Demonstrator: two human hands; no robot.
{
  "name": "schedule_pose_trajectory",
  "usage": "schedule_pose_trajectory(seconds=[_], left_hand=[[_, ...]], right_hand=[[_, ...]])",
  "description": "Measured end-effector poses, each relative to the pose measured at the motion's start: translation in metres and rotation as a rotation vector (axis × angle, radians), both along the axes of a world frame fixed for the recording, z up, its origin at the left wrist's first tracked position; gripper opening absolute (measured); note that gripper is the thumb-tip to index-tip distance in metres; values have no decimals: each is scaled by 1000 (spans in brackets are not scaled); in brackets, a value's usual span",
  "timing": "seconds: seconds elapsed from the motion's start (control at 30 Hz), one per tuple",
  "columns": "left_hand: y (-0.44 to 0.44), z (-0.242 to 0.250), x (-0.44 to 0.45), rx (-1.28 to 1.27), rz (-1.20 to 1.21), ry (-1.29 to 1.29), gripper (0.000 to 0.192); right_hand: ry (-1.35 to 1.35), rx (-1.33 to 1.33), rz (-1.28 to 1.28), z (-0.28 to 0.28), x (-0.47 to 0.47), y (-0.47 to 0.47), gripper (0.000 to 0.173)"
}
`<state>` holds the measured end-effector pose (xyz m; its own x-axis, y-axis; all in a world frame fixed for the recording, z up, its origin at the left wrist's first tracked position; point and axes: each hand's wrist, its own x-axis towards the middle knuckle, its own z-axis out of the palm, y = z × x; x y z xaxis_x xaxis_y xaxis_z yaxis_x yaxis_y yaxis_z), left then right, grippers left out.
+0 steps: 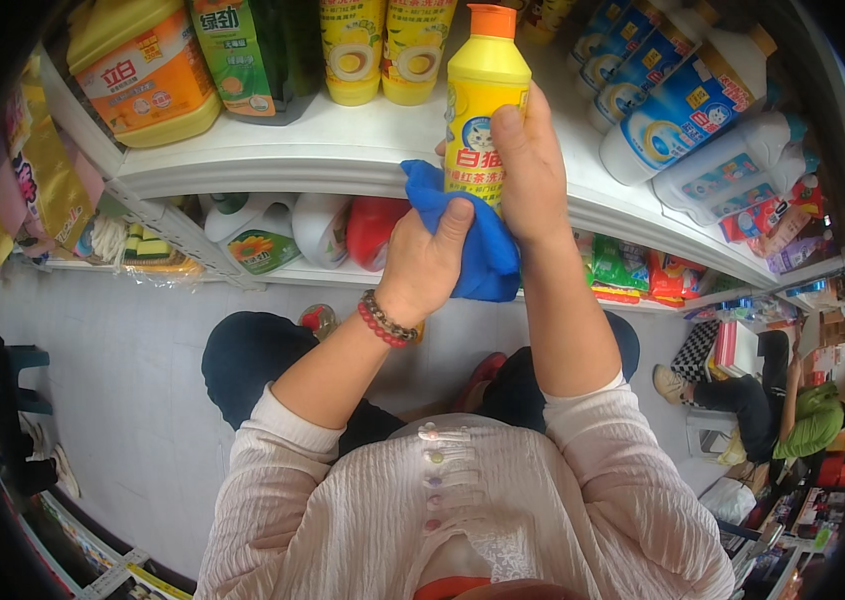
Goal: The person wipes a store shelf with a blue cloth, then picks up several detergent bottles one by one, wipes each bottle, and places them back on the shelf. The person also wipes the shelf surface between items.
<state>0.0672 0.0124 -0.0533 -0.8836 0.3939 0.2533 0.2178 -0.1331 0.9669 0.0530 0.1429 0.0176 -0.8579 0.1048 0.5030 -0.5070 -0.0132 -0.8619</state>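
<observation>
A yellow plastic bottle of dish soap (476, 97) with an orange cap is held up in front of the white shelf (362, 146), tilted slightly. Around its upper right side my right hand (531, 165) is closed, thumb across the label. My left hand (426, 262), with beaded bracelets at the wrist, grips a blue cloth (486, 251) pressed against the bottle's lower part. The cloth covers the bottle's base and drapes below it. Behind, on the shelf, stand two similar yellow bottles (351, 56).
A large yellow jug (145, 75) and a dark green-labelled bottle (242, 60) stand at the shelf's left. Blue-labelled white bottles (685, 97) lean at the right. Detergent jugs (317, 225) fill the lower shelf. A person in green (809, 420) sits at the right.
</observation>
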Motion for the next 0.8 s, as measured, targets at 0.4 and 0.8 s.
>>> schedule_pose_trajectory(seconds=[0.4,0.8], left_hand=[[-6,12,3,493,-785,-542,71],[-21,43,6,-473,167,255,70]], right_hand=[[-194,-363,138,15,3,14,68],[-29,-312,-101,8,1,3,59]])
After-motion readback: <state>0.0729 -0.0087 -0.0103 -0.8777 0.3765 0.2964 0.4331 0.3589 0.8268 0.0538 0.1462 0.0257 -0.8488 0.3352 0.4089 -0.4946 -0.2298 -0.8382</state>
